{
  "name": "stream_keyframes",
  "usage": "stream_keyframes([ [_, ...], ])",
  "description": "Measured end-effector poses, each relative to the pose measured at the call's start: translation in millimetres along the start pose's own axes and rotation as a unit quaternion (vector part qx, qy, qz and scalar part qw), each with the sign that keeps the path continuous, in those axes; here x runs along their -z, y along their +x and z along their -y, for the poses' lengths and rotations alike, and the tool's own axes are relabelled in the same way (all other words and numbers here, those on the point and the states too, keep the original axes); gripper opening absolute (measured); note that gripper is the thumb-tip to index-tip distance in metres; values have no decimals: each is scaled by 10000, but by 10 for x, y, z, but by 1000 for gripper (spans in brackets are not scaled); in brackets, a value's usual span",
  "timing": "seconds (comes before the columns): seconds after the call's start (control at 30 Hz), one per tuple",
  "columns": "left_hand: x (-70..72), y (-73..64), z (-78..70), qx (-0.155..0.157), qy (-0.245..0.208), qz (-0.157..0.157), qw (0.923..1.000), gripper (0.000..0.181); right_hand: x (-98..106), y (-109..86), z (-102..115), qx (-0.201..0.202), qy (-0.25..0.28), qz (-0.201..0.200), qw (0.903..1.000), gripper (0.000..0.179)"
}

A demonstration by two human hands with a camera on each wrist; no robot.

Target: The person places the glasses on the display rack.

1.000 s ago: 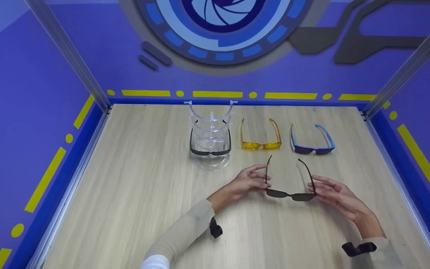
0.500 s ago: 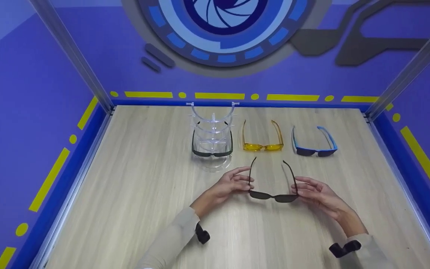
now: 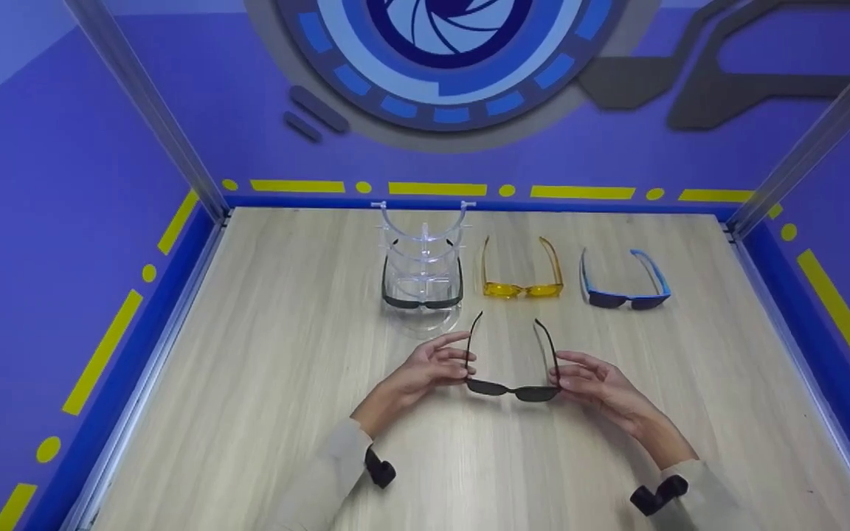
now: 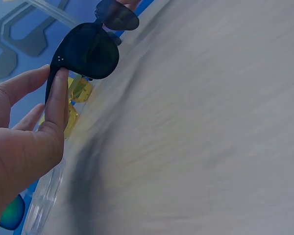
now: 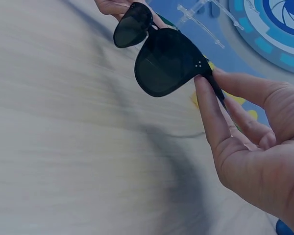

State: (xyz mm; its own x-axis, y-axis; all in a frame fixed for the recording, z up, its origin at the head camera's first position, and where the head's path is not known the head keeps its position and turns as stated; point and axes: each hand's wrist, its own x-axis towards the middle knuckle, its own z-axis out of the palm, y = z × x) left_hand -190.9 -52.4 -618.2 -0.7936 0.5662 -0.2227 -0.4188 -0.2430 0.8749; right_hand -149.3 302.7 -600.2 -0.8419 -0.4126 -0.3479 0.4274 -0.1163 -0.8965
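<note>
Black sunglasses [image 3: 536,394] with dark lenses are held above the table, temples unfolded and pointing away from the person. My left hand [image 3: 425,371] pinches the left temple close to its hinge, between thumb and fingers. At the other hinge, my right hand [image 3: 606,387] pinches the right temple the same way. Both wrist views show the dark lenses [image 4: 90,51] hanging clear of the tabletop, with a thumb and fingertips on the frame's corner. Behind the left hand stands a clear plastic glasses rack [image 3: 425,254], with dark-framed glasses [image 3: 404,303] on its lower part.
Yellow glasses [image 3: 522,290] lie right of the rack, temples unfolded. Blue-framed sunglasses [image 3: 629,300] lie farther right. The wooden table [image 3: 248,413] is enclosed by blue panels [image 3: 63,221] at the back and both sides.
Both hands have moved left together, carrying the black sunglasses from in front of the yellow and blue pairs to nearer the rack. The grip looks the same, and the view has shifted slightly.
</note>
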Motion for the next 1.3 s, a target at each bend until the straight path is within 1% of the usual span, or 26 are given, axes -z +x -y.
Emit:
stream_keyframes([
  [0.23, 105, -90, -32, 58, -74, -59, 9999, 75, -125, 67, 8, 75, -18, 110, 9999, 62],
  [0.4, 174, -176, -76, 47, 121, -161, 9998, 75, -215, 109, 3, 48, -53, 176, 9998, 63],
  [0.63, 217, -294, -153, -3, 324, -217, 9992, 75, -317, 143, -24, 86, -156, 184, 9997, 65],
  [0.73, 225, -332, -188, -3, 394, -255, 9989, 75, -360, 156, -19, 96, -203, 137, 9997, 67],
  [0.87, 228, -365, -252, 23, 341, -370, 9987, 75, -409, 166, 12, 146, -154, 154, 9997, 66],
  [1.0, 220, -385, -346, -120, 228, -436, 9987, 72, -447, 176, 78, 293, 45, 230, 9993, 63],
  [1.1, 207, -402, -411, -198, 201, -408, 9988, 72, -476, 168, 139, 350, 154, 216, 9990, 61],
  [1.3, 172, -471, -516, -235, 212, -360, 9988, 74, -517, 133, 221, 364, 180, 251, 9989, 65],
])
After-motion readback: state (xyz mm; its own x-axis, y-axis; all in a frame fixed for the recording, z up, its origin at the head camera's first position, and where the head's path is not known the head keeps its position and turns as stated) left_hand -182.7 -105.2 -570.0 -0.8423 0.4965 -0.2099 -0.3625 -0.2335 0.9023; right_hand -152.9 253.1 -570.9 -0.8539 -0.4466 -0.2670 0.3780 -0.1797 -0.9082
